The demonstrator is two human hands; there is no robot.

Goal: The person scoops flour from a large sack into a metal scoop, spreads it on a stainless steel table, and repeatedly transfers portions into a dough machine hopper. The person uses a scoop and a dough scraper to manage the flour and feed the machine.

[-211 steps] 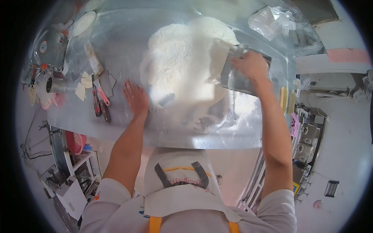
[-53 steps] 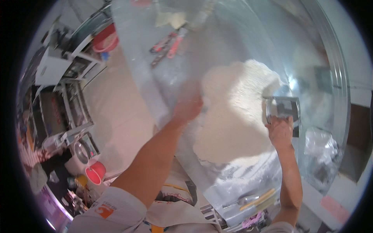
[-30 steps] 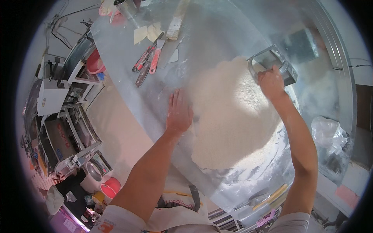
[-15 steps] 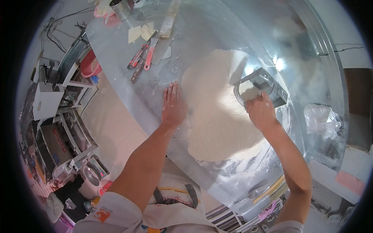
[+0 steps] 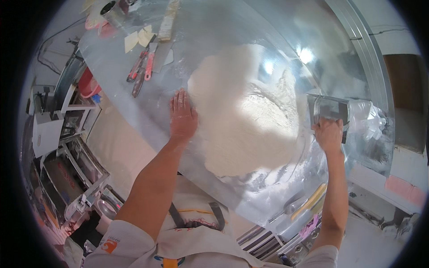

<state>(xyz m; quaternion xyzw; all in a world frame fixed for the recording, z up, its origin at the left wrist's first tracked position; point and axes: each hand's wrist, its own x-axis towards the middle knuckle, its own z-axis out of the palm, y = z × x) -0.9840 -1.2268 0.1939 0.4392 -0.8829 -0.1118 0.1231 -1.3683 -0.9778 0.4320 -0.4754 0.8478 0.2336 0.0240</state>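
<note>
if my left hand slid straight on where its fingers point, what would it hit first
Probably the small pale flat piece near the pink-handled tool, though the left hand might only graze its edge or just miss.

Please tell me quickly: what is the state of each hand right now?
Left hand: open and empty, palm down on the metal table.
Right hand: closed, holding the box-shaped metal scoop.

On the surface (image 5: 214, 27) before me lie pale powder (image 5: 232, 120), a pink-handled scraper (image 5: 149, 67) and a clear plastic bag (image 5: 370, 119).
</note>
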